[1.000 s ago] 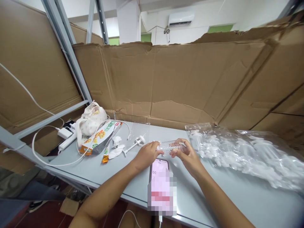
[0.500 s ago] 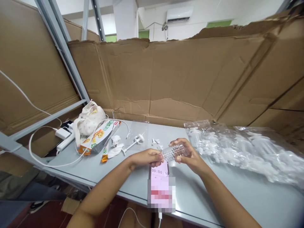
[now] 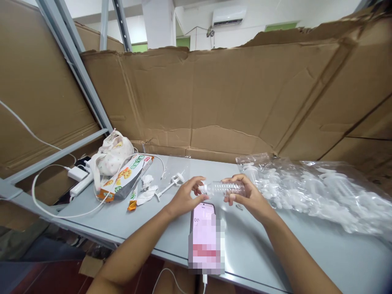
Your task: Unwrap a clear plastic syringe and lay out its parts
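A clear ribbed plastic barrel (image 3: 223,188), like that of a large syringe, lies level in the air above the table. My right hand (image 3: 245,192) is wrapped round its right part, fingers on top and thumb below. At the barrel's left end is a white cap (image 3: 204,189), with the thumb and fingers of my left hand (image 3: 187,195) closed round it. A white plunger (image 3: 169,188) with a ring-like handle rests on the table left of my hands. Just below my left hand lies a phone (image 3: 204,232) with a lit screen.
A clear bag (image 3: 294,190) full of white plastic parts covers the right rear of the table. To the left are crumpled tissues (image 3: 147,192), an orange-and-white packet (image 3: 125,177), a white cloth bag (image 3: 114,153) and a power strip (image 3: 82,185). Cardboard (image 3: 226,98) walls the back.
The barrel has turned more level, and its white-capped left end now shows. My left hand has moved up and left a little, with its fingers spread wider round the cap.
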Demonstrator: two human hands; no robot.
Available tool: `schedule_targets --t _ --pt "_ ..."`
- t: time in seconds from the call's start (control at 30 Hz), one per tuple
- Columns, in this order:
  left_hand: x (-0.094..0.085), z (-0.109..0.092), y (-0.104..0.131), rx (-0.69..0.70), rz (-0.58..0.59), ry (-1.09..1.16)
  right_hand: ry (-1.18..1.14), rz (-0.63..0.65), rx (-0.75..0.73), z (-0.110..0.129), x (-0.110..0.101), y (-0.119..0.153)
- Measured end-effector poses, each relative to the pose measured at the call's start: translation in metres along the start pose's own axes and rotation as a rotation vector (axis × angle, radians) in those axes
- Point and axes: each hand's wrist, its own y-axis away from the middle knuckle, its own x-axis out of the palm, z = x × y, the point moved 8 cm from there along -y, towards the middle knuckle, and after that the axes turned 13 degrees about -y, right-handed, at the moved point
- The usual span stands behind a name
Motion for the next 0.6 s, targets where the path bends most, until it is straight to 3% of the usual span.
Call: schedule_targets --t 0.13,0.23,0.33,0.43,0.5,0.6 --pt "0.009 -0.019 0.006 0.235 -0.035 -0.480 -0.011 -0.083 0.028 -0.012 0.001 -0.003" --pt "0.010 -0.021 0.008 0.253 -0.084 -0.653 -0.051 -0.126 0.076 -0.023 0.010 -0.001" --pt "-0.001 -0.015 0.009 0.127 -0.166 -0.705 -0.004 -0.109 0.022 -0.022 0.024 0.002" --pt "-0.009 -0.006 0.009 -0.027 -0.192 -0.608 0.144 -0.061 -0.109 -0.012 0.034 0.007" --pt "-0.009 0.007 0.006 -0.151 -0.155 -0.465 0.269 -0.013 -0.184 -0.005 0.036 0.011" --pt "0.004 0.028 0.001 -0.313 0.004 -0.244 0.552 0.105 -0.302 0.005 0.040 0.016"
